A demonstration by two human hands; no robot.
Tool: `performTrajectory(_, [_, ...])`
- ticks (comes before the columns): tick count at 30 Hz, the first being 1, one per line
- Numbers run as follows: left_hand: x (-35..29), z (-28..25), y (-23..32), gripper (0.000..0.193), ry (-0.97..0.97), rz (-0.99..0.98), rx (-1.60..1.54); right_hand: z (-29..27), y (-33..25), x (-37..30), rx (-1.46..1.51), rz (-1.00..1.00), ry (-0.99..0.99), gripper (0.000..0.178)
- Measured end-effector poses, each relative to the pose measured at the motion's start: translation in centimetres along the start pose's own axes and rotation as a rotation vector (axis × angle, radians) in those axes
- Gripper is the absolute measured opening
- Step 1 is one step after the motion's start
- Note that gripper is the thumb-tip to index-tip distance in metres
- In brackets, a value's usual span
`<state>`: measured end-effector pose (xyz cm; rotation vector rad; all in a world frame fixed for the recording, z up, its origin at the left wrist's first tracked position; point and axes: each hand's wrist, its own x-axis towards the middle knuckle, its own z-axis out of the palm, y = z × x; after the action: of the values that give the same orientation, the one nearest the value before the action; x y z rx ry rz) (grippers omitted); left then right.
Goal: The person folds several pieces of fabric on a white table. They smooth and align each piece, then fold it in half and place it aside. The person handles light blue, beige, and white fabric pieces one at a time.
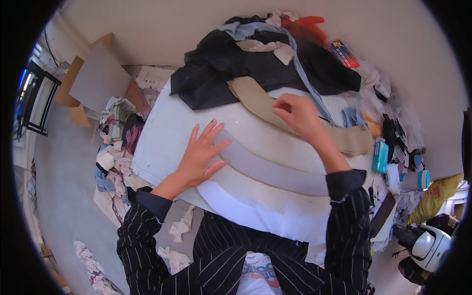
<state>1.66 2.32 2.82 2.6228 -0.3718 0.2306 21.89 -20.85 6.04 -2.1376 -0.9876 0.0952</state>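
Observation:
My left hand [199,155] lies with fingers spread at the left end of a curved, greyish translucent strip [275,172], its fingertips touching it. This strip rests on the white tabletop [164,130]. My right hand [296,115] is farther off and to the right, fingers curled together in a pinch; what they hold, if anything, is hidden. Just under and beside it lies a stack of curved tan fabric pieces [255,101], running to the right behind my wrist. Nearest to me, a curved white piece of cloth or paper [231,201] lies along the table's front edge.
Dark fabric [211,64] is heaped at the table's far side, with a red cloth [307,29] behind it. A teal box [380,157] and a clear container with a teal lid [423,180] stand on the right. Scraps [115,162] and a cardboard box [98,76] are on the left.

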Motion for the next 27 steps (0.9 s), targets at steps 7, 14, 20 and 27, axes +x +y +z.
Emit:
performTrajectory(7, [1.6, 0.0, 0.1, 0.021, 0.252, -0.03, -0.156, 8.1, 1.0, 6.2, -0.331, 0.034, 0.161, 0.009])
performTrajectory(14, [4.1, 1.4, -0.4, 0.024, 0.404, -0.505, -0.808, 6.2, 0.8, 5.3, 0.034, 0.127, 0.179, 0.01])
performTrajectory(20, [8.3, 2.3, 2.9, 0.034, 0.435, -0.666, -1.264, 3.9, -2.0, 2.8, 0.086, -0.026, 0.216, 0.011])
performTrajectory(27, [10.4, 2.1, 3.5, 0.03, 0.488, -0.495, -1.445, 1.7, -2.9, 1.0, 0.165, -0.279, 0.148, 0.042])
